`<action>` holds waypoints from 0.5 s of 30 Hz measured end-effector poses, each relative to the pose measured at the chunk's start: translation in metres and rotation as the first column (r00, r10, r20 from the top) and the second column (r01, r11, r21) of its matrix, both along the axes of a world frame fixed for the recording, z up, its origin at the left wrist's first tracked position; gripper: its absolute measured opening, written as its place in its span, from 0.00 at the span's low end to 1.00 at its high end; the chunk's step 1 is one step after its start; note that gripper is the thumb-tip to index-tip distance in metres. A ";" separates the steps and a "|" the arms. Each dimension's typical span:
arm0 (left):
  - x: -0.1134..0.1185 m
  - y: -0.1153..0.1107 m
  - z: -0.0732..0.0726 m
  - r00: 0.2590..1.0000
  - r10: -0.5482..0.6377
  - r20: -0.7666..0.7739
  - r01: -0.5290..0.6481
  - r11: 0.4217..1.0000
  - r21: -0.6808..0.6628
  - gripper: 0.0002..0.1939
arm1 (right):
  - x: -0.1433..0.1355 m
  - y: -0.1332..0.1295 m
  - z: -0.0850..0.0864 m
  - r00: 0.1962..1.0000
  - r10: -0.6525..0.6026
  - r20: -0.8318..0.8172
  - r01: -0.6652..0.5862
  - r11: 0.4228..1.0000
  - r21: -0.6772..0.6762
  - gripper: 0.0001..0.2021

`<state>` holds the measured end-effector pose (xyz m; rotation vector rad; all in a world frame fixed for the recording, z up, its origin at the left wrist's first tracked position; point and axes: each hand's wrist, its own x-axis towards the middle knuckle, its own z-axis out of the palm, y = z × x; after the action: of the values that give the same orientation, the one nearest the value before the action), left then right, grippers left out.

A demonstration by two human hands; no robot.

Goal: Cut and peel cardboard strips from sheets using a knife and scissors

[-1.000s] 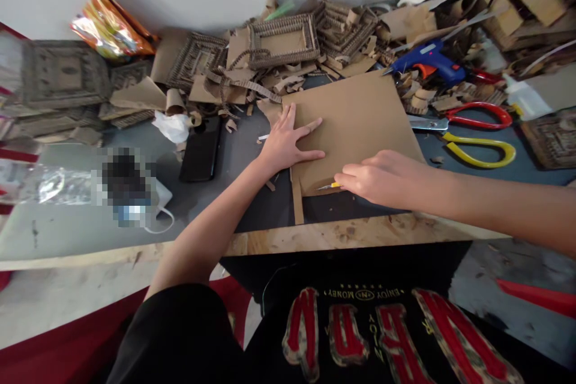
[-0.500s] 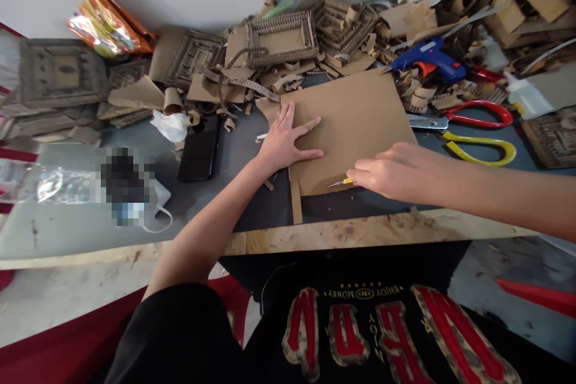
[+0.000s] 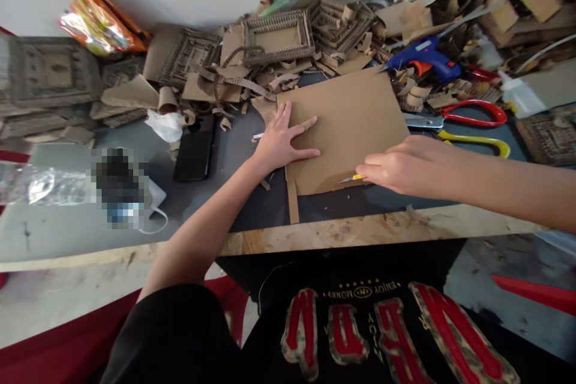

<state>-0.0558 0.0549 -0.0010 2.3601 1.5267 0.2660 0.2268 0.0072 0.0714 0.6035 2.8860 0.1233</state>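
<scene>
A flat brown cardboard sheet (image 3: pixel 355 114) lies on the dark table top in front of me. My left hand (image 3: pixel 282 143) rests spread on the sheet's left part, fingers apart. In my right hand (image 3: pixel 390 167) is a yellow utility knife (image 3: pixel 359 177), its blade pointing left along the sheet near the front edge. The fingers wrap around the handle, hiding most of it. A narrow cardboard strip (image 3: pixel 292 199) sticks out past the sheet's front left corner.
Scissors (image 3: pixel 477 114) with red and yellow handles lie right of the sheet, below a blue glue gun (image 3: pixel 423 60). Cardboard frames (image 3: pixel 276 39) and scraps pile up along the wall. A black phone (image 3: pixel 194 150) lies to the left. A white squeeze bottle (image 3: pixel 522 96) is at the right.
My right hand has moved a little to the right along the sheet's front part with the utility knife. My left hand stays pressed on the sheet. The view has shifted slightly.
</scene>
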 end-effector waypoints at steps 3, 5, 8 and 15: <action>-0.002 0.001 -0.003 0.999 -0.014 0.030 0.014 1.000 0.011 0.42 | 0.006 0.000 0.002 1.000 -0.013 0.008 0.013 1.000 0.018 0.10; -0.003 0.002 -0.005 0.999 -0.024 0.044 0.023 0.999 0.022 0.42 | 0.009 -0.001 0.003 0.999 -0.031 0.023 0.030 0.999 0.035 0.10; -0.004 0.002 -0.005 0.999 -0.024 0.042 0.023 0.999 0.022 0.42 | 0.014 0.000 0.004 0.999 -0.038 0.026 0.037 0.999 0.037 0.11; 0.000 -0.001 0.002 1.000 0.000 0.015 0.000 1.000 0.001 0.40 | 0.031 0.006 -0.005 0.998 -0.062 -0.023 0.063 0.998 0.023 0.11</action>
<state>-0.0556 0.0536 0.0006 2.3533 1.5199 0.2841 0.2576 0.0135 0.0659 0.7028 2.8871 0.1423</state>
